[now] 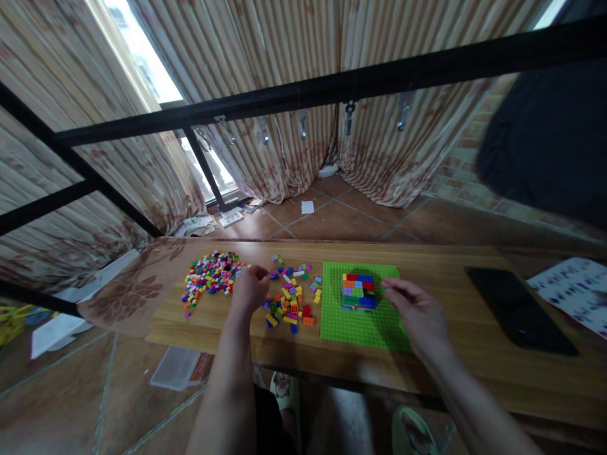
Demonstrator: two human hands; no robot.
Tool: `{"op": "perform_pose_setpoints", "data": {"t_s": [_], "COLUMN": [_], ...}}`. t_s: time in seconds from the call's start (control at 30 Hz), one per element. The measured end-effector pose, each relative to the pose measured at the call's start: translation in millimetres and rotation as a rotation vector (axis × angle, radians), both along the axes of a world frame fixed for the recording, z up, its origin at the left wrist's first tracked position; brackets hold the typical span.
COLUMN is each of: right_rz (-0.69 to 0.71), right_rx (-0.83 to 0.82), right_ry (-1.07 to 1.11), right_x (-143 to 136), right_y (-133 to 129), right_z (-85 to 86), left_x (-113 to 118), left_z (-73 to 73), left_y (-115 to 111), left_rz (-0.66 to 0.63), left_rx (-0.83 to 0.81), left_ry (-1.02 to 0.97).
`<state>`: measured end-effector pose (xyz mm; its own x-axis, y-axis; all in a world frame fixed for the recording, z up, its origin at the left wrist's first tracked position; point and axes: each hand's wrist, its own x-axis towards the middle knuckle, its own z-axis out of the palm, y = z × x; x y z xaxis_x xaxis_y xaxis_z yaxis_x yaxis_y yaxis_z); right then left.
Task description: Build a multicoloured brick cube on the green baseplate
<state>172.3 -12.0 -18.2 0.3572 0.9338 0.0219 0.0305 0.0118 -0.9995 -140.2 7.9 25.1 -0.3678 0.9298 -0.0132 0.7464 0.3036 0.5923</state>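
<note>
On the green baseplate point(339, 328) sits a squarish brick block point(359, 292), its sides roughly parallel to the plate's, about as deep as wide. The right hand point(421, 315), fingertips drawn together, is just beside it; the left hand point(250, 291), curled and well apart, is between a brick heap point(215, 273) and loose bricks point(294, 309) (whether either holds anything, I cannot tell). The block's top is a multicoloured patchwork.

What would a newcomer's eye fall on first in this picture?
Most striking is the bright green baseplate on the wooden table, with a multicoloured brick build on it and the right hand over its right edge. Further left, a dense heap of small bricks and a looser scatter of bricks flank the left hand.
</note>
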Motion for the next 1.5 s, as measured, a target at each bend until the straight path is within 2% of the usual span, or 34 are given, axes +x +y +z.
{"op": "perform_pose_setpoints", "data": {"t_s": [0.1, 0.2, 0.33, 0.47, 0.57, 0.77, 0.87, 0.97, 1.03, 1.1, 1.2, 1.33, 1.5], "right_rz": [0.027, 0.112, 0.293, 0.451, 0.503, 0.513, 0.418, 0.250, 0.187, 0.183, 0.233, 0.266, 0.241], "right_rx": [0.094, 0.162, 0.198, 0.195, 0.206, 0.238, 0.235, 0.191, 0.156, 0.141, 0.145, 0.151, 0.149], "right_ry": [-0.051, -0.111, -0.210, -0.268, -0.328, -0.397, -0.426, -0.436, -0.440, -0.452, -0.495, -0.581, -0.611], "right_x": [-3.8, -9.3, -16.0, -17.8, -17.3, -15.2, -7.0, 5.2, 10.6, 10.9, 3.5, -6.2, -7.6], "right_y": [-4.1, -11.0, -20.8, -26.5, -27.7, -28.2, -23.4, -14.4, -9.0, -6.3, -7.1, -10.2, -9.5], "right_z": [6.8, 15.2, 25.5, 30.0, 30.4, 29.3, 23.3, 15.0, 10.7, 8.6, 8.5, 9.3, 7.0], "left_x": [23.1, 59.6, 108.9, 134.9, 141.3, 142.1, 135.9, 127.7, 123.3, 121.1, 121.7, 125.4, 127.1], "left_z": [3.2, 4.3, 4.9, 7.7, 8.7, 3.3, -1.0, -8.4, -15.0, -21.0, -25.8, -25.4, -25.1], "left_y": [-2.6, -10.6, -23.0, -29.7, -32.9, -35.9, -31.4, -22.6, -16.4, -11.8, -9.4, -11.3, -12.3], "left_rz": [-0.130, -0.273, -0.323, -0.359, -0.387, -0.432, -0.402, -0.315, -0.250, -0.219, -0.240, -0.303, -0.334], "left_rx": [0.135, 0.109, 0.019, -0.031, -0.059, -0.085, -0.048, 0.061, 0.140, 0.167, 0.157, 0.137, 0.107], "left_ry": [-0.512, -0.884, -1.075, -1.139, -1.168, -1.174, -1.053, -0.896, -0.791, -0.697, -0.603, -0.539, -0.497]}}
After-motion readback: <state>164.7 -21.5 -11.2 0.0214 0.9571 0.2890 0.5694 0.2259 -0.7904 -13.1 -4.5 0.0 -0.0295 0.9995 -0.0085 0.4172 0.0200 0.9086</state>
